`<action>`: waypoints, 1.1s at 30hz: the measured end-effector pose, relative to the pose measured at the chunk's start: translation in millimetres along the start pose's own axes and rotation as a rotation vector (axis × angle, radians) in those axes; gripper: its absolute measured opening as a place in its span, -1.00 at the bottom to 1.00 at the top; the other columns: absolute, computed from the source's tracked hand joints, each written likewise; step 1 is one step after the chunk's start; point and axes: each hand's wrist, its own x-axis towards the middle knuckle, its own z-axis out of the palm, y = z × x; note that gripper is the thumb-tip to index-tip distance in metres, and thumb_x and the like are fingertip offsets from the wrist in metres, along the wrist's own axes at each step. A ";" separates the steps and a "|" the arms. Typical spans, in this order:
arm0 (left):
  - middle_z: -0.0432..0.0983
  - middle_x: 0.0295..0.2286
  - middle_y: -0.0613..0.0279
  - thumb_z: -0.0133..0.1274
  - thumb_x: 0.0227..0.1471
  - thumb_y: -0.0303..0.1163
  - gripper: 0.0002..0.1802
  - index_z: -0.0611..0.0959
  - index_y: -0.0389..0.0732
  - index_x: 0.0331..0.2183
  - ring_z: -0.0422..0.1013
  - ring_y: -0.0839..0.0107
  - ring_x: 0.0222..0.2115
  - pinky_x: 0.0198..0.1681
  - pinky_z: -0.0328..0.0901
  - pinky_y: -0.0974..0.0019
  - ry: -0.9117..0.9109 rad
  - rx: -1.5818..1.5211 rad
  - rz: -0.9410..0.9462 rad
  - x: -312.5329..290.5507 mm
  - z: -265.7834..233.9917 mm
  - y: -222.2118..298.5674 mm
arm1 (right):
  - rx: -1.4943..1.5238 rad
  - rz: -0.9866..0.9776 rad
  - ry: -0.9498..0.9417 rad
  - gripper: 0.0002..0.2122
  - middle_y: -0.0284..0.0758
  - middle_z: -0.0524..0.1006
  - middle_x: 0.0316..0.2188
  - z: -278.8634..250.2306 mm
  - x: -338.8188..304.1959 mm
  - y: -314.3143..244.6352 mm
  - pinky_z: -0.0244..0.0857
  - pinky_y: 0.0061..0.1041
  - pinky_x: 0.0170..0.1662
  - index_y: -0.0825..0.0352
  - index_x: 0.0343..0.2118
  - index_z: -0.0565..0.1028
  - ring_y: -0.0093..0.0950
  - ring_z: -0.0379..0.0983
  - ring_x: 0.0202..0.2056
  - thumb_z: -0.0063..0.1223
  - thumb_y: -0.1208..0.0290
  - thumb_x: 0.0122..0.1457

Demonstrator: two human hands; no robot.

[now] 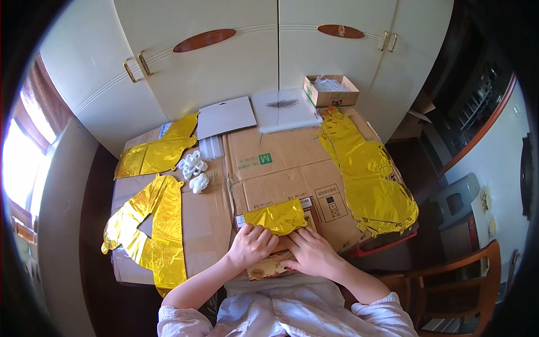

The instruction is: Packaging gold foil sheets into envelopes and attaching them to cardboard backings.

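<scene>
In front of me a folded gold foil balloon (275,216) lies over a printed cardboard box (263,271) near the table's front edge. My left hand (254,246) is closed, its curled fingers gripping the foil's lower left edge. My right hand (309,251) rests at the lower right edge of the foil, fingers stretched out and thumb apart, over the box. The fingertips of both hands are partly hidden against the foil.
Flat gold foil balloons lie at the far left (160,150), near left (168,224) and right (362,174). White ribbon rolls (193,165), a white board (227,119), a clear plastic sheet (283,109) and an open carton (331,100) sit behind. A wooden chair (449,283) stands right.
</scene>
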 end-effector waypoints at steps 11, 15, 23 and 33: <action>0.27 -0.61 0.43 0.07 -0.19 -0.29 -0.86 0.42 -0.02 -0.58 0.32 0.53 -0.55 -0.45 0.12 0.37 -0.016 0.002 0.021 2.1 -0.5 -0.2 | -0.073 -0.145 0.073 -0.26 -0.16 0.25 0.12 -15.7 -22.7 -4.1 0.13 -0.19 0.18 0.29 0.07 0.35 -0.19 0.15 0.19 0.35 0.01 -0.17; 0.30 -0.59 0.45 0.08 -0.18 -0.30 -0.88 0.46 -0.04 -0.55 0.34 0.54 -0.53 -0.44 0.14 0.38 -0.043 0.009 0.050 2.1 -3.1 -0.4 | -0.047 -0.103 -0.078 -0.02 0.00 0.06 0.27 -13.8 -9.3 1.6 -0.08 -0.07 0.31 0.40 0.20 0.18 -0.06 -0.07 0.31 0.37 -0.08 -0.25; 0.36 -0.57 0.44 0.08 -0.20 -0.34 -0.85 0.53 -0.08 -0.45 0.38 0.52 -0.52 -0.45 0.20 0.37 0.003 -0.021 0.102 2.6 -1.8 -0.4 | -0.032 -0.052 -0.129 0.00 -0.07 0.22 0.20 -7.7 -6.0 2.2 -0.13 0.01 0.31 0.47 0.18 0.18 -0.16 0.08 0.26 0.35 -0.12 -0.25; 0.40 -0.54 0.41 0.11 -0.20 -0.36 -0.82 0.58 -0.17 -0.42 0.40 0.49 -0.47 -0.38 0.23 0.37 -0.108 -0.076 0.011 3.9 -13.3 -0.4 | -0.064 -0.053 -0.145 0.00 -0.08 0.29 0.14 -10.2 -3.5 2.3 -0.11 0.02 0.29 0.49 0.20 0.17 -0.20 0.17 0.21 0.31 -0.15 -0.22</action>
